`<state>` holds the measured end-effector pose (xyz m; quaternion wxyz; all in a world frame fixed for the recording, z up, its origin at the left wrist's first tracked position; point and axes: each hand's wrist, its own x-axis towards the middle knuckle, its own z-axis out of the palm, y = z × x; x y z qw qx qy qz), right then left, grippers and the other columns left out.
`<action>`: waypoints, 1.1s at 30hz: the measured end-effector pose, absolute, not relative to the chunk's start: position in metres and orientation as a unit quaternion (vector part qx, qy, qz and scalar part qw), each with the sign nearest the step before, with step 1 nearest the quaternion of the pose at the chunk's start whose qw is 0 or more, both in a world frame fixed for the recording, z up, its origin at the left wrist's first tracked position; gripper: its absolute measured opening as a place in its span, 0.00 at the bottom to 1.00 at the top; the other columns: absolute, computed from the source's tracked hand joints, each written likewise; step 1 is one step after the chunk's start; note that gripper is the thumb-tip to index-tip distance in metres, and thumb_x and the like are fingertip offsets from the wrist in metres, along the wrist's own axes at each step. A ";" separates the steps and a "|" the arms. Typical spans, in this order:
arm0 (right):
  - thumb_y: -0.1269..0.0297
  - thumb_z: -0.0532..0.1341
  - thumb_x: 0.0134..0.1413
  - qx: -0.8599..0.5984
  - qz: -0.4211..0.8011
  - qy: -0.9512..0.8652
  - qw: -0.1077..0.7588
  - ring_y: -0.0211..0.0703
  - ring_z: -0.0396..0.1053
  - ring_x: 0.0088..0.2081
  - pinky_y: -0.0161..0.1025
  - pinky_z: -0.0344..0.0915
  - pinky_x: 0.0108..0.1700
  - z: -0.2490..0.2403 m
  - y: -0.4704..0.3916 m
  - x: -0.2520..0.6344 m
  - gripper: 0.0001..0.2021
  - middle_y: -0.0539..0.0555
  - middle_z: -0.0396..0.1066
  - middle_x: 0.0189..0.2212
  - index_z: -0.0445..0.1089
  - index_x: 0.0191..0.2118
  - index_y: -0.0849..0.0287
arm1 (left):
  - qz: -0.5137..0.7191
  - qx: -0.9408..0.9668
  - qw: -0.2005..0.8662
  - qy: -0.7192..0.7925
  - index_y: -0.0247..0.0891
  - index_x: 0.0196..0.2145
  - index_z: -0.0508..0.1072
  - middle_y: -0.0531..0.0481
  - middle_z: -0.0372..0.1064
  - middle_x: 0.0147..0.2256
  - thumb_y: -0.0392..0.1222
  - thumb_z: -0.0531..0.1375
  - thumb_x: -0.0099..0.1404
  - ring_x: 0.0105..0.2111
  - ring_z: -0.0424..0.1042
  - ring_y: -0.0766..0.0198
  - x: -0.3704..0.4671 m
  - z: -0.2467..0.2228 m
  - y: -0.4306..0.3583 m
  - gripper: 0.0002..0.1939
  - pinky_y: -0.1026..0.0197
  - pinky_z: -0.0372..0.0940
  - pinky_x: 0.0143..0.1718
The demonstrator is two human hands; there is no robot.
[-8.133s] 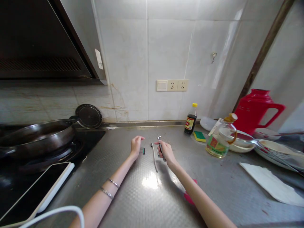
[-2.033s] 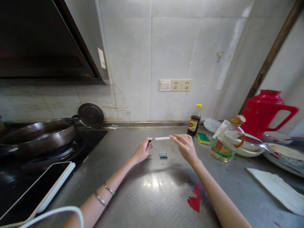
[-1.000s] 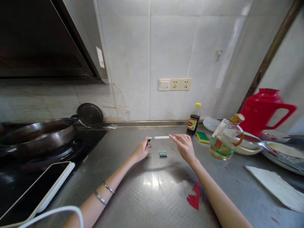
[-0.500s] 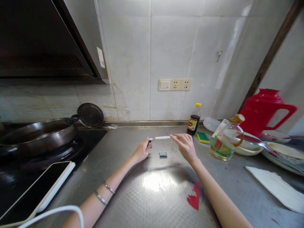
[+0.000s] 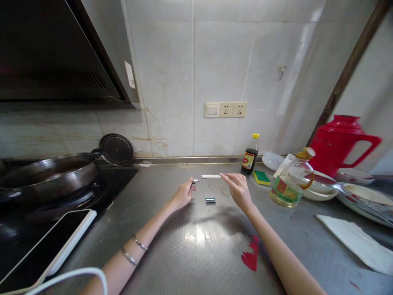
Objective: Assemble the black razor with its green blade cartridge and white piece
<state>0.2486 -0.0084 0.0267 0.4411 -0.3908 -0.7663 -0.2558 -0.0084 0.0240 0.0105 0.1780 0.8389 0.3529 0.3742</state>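
Observation:
My left hand (image 5: 181, 196) is closed round a small black and silver object (image 5: 194, 181), most of it hidden by the fingers. Across from it, my right hand (image 5: 239, 190) pinches the right end of a thin white stick (image 5: 211, 176). The stick's free end points at the silver tip in my left hand, with a small gap between them. Below and between both hands, a small green and silver piece (image 5: 210, 200) lies on the metal counter (image 5: 172, 250); its exact kind is too small to make out.
A soy sauce bottle (image 5: 249, 157), a sponge (image 5: 261, 178) and a glass oil jug (image 5: 287, 184) stand right of my right hand. Farther right are a red thermos (image 5: 334, 143) and dishes. A pan (image 5: 61, 172) and phone (image 5: 52, 250) are left. A red scrap (image 5: 251, 256) lies in front.
The white stick has shifted very slightly up and to the right in my right hand's pinch. My left hand has hardly moved, and the green and silver piece lies where it was.

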 end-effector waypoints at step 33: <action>0.78 0.49 0.56 -0.353 -0.222 -0.792 0.445 0.42 0.63 0.41 0.44 0.57 0.45 0.022 -0.010 0.234 0.25 0.55 0.68 0.40 0.58 0.57 0.48 | 0.316 0.871 0.127 0.354 0.38 0.40 0.60 0.49 0.66 0.33 0.28 0.48 0.59 0.33 0.68 0.63 -0.008 0.020 0.015 0.12 0.64 0.59 0.35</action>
